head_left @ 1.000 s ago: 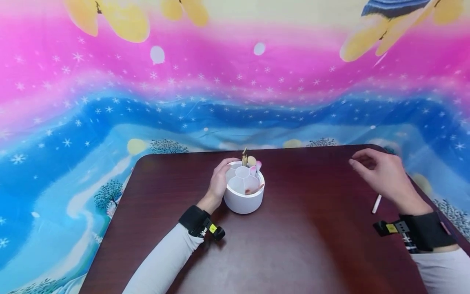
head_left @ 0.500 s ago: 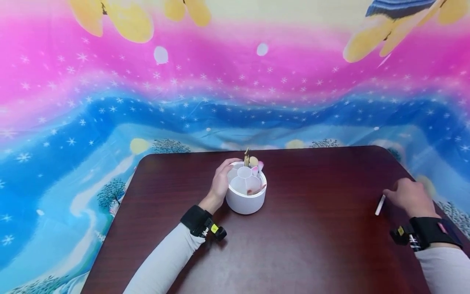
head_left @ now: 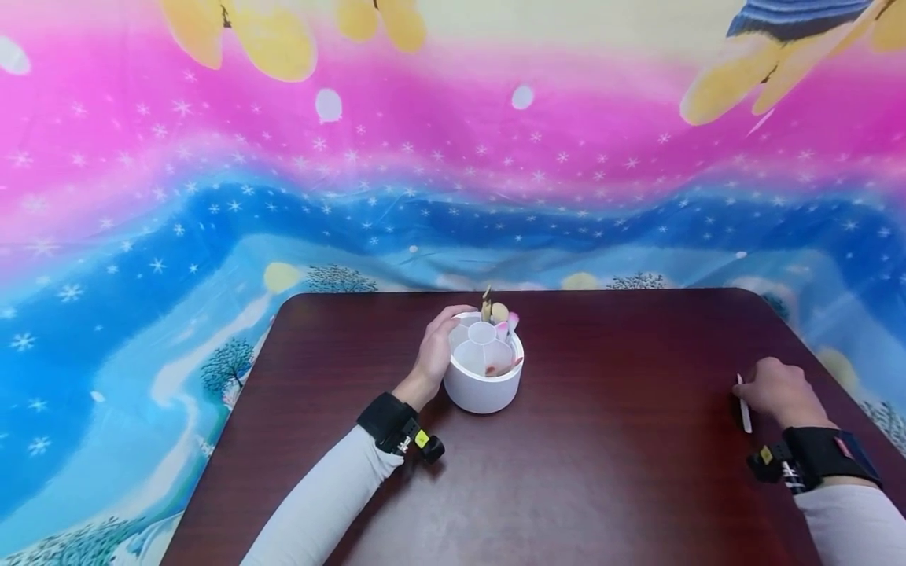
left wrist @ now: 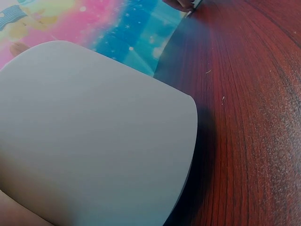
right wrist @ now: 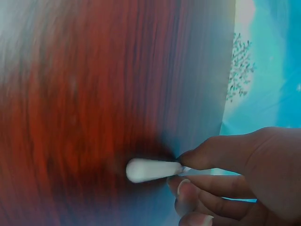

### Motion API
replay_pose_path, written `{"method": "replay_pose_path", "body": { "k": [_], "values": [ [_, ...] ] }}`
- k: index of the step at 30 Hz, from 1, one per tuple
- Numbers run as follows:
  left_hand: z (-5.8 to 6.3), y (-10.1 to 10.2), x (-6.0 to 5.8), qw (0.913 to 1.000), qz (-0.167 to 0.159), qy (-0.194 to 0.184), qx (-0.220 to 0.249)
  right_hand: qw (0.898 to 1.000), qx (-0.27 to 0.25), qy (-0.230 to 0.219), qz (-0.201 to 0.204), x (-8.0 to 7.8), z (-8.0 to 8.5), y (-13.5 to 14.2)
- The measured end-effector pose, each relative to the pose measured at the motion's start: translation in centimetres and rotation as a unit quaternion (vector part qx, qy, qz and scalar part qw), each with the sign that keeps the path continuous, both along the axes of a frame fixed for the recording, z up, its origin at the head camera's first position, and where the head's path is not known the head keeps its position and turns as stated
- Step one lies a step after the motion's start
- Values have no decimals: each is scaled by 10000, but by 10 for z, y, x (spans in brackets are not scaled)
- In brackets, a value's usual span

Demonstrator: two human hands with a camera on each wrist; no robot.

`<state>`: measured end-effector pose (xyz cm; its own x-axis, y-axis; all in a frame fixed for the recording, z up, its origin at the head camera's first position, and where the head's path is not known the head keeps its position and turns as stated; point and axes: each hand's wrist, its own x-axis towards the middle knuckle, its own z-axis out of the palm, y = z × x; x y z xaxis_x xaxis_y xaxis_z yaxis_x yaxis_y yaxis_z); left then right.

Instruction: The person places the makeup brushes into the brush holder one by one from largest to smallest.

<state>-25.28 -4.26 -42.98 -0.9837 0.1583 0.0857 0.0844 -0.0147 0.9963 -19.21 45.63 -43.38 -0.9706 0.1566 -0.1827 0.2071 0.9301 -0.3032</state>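
Observation:
A round white makeup organizer (head_left: 484, 395) with dividers stands mid-table, holding pink-and-white brushes (head_left: 511, 322), a pale round piece (head_left: 499, 312) and a gold-toned slim item (head_left: 487, 303). My left hand (head_left: 433, 355) grips its left side, fingers curled at the rim. In the left wrist view, the organizer's smooth wall (left wrist: 108, 127) fills much of the frame. Far to the right, my right hand (head_left: 782, 391) pinches a white-handled makeup brush (right wrist: 153, 170) between thumb and fingers, low over the table. The handle's rounded end points away from the hand; its other end is partly hidden by fingers.
The dark red-brown wooden table (head_left: 602, 487) has rounded far corners, and its right edge runs close by my right hand. Behind it hangs a colourful printed cloth (head_left: 453, 157) with snowflakes and trees.
My right hand has come down from above the table's right side and taken hold of the brush, whose handle has turned slightly. The left hand keeps its grip on the organizer.

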Motion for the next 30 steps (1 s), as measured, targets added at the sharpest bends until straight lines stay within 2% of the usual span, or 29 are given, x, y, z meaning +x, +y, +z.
{"method": "replay_pose_path", "body": {
  "k": [7, 11, 15, 18, 20, 24, 27, 30],
  "values": [
    [2, 1, 0, 9999, -23, 68, 73, 9998, -29, -129, 177, -7, 4, -21],
    [2, 0, -1, 10000, 20, 79, 44, 9995, -101, -44, 299, -13, 9, -41],
    [0, -2, -1, 10000, 36, 55, 21, 9965, -280, 424, 669, -17, 19, -68],
    [0, -2, 0, 10000, 36, -41, 0, 9879, -548, 1042, 1010, -17, 32, -90],
    [-1, -1, 1, 9999, 15, -99, -10, 9802, -698, 1431, 1181, -15, 46, -107],
    [-1, 0, 2, 9999, -2, -136, 38, 9576, -937, 2327, 1419, -7, 84, -153],
    [-1, 1, 2, 9999, 21, -125, 75, 9303, -1364, 2957, 1687, 1, 110, -191],
    [-1, 0, 2, 9999, 37, -139, 93, 8984, -1997, 3320, 2069, 8, 127, -228]
  ]
}}
